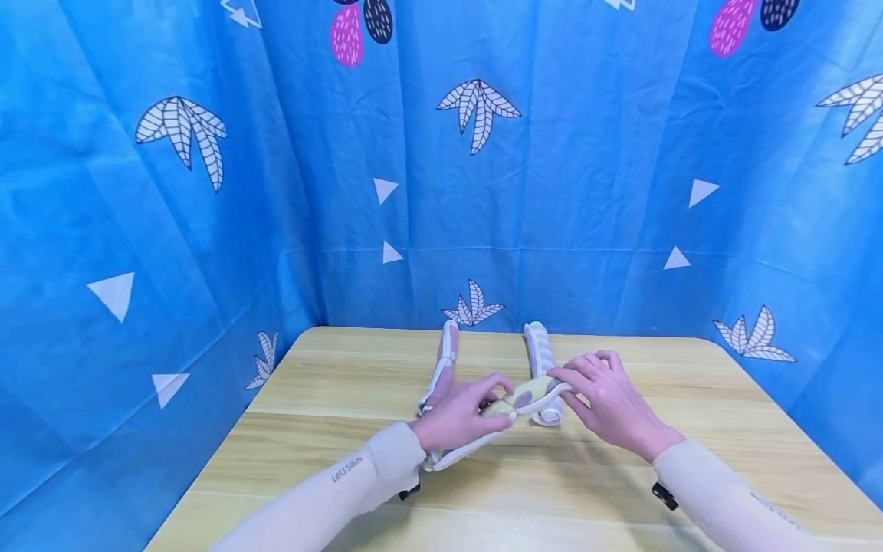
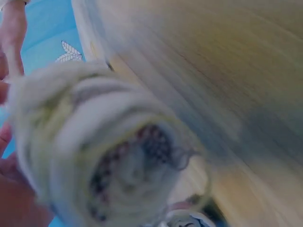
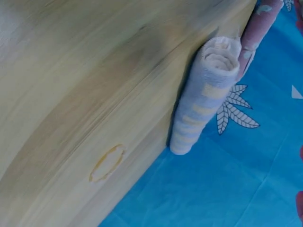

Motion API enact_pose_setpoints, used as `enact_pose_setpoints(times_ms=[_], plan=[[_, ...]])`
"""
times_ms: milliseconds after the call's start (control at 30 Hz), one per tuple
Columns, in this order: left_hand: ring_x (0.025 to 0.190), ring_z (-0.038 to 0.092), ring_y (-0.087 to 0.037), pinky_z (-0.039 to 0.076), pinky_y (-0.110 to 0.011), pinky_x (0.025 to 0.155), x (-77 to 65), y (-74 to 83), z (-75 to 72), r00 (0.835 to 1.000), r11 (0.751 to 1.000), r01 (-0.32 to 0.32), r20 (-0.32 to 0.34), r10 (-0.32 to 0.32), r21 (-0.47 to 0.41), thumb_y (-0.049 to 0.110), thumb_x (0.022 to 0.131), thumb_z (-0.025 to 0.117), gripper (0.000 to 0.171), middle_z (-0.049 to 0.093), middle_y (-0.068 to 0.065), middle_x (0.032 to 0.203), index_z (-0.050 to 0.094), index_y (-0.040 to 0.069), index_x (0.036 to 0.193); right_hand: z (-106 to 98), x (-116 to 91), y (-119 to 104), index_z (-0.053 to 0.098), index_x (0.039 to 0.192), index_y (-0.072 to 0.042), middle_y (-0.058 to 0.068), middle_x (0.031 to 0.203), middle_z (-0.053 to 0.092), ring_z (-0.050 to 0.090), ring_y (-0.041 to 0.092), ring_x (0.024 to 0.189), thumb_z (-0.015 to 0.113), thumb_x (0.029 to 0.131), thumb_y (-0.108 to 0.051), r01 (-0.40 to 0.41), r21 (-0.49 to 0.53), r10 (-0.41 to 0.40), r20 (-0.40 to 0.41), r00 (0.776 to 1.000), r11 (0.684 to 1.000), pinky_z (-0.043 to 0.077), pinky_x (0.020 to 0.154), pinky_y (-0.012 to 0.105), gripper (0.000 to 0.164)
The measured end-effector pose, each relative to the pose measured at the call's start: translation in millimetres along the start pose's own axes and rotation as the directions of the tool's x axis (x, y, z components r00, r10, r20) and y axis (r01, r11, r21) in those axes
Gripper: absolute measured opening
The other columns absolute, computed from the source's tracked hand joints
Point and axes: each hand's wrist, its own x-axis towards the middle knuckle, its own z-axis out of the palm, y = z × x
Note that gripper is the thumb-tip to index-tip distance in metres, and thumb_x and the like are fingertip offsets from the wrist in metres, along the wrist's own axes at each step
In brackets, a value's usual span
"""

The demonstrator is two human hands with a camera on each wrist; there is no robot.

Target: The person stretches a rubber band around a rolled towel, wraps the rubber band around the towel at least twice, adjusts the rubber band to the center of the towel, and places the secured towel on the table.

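The yellow roll, patterned with grey spots, is held across the front by both hands. Its middle is pinched between the thumb and bent fingers of the left hand, and its right-hand end is gripped between the thumb and fingers of the right hand. The other end is passed beneath the left palm and wrist. At the left fingertips the roll is narrowed. Whether the table is touched by it cannot be told. In the left wrist view a thin yellow loop is seen beside its coiled end, though blurred.

Just beyond the left fingers, the pink roll is laid on the table, partly hidden by that hand. The striped roll is placed beyond the right fingertips, partly covered by the yellow roll. Farther out, the table is backed by a blue curtain.
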Motion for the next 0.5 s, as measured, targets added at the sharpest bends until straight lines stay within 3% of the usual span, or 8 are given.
enact_pose_setpoints(times_ms=[100,233,333,500], plan=[[0.059,0.049,-0.002,0.041,-0.019,0.054,-0.1,2.1,3.7,0.995,0.983,-0.083,-0.035,0.090,0.162,0.038,0.090,0.075,0.040,0.063,0.013,0.082,0.053,0.036,0.123,-1.3,2.2,-2.4,0.071,0.119,-0.015,-0.002,0.104,0.069,0.061,0.021,0.097,0.074,0.081,-0.016,-0.019,-0.005,0.019,0.007,1.000,1.000,0.035,0.095,0.053,0.038],[0.054,0.043,0.002,0.035,-0.014,0.050,0.2,3.4,8.5,0.969,0.912,-0.193,-0.076,0.235,0.363,0.025,0.089,0.076,0.035,0.067,0.010,0.082,0.058,0.029,0.120,-1.9,3.6,-5.1,0.073,0.113,-0.015,-0.001,0.101,0.070,0.063,0.020,0.092,0.078,0.078,-0.015,-0.035,-0.011,0.035,-0.007,0.999,0.999,0.036,0.093,0.052,0.036],[0.056,0.044,0.003,0.036,-0.010,0.053,-0.2,2.7,9.9,0.951,0.879,-0.231,-0.096,0.295,0.417,0.017,0.087,0.076,0.033,0.071,0.009,0.091,0.060,0.025,0.115,-2.3,3.8,-6.2,0.074,0.110,-0.014,-0.001,0.098,0.071,0.063,0.020,0.089,0.083,0.074,-0.014,-0.049,-0.017,0.049,-0.020,0.999,0.999,0.036,0.092,0.052,0.037],[0.063,0.050,0.003,0.039,-0.008,0.058,-0.6,1.5,9.4,0.941,0.847,-0.250,-0.086,0.326,0.469,0.016,0.087,0.075,0.025,0.071,0.007,0.096,0.063,0.022,0.108,-2.8,5.0,-7.5,0.075,0.106,-0.015,-0.001,0.093,0.072,0.064,0.019,0.085,0.085,0.073,-0.016,-0.058,-0.029,0.057,-0.027,0.998,0.998,0.037,0.090,0.052,0.035]])
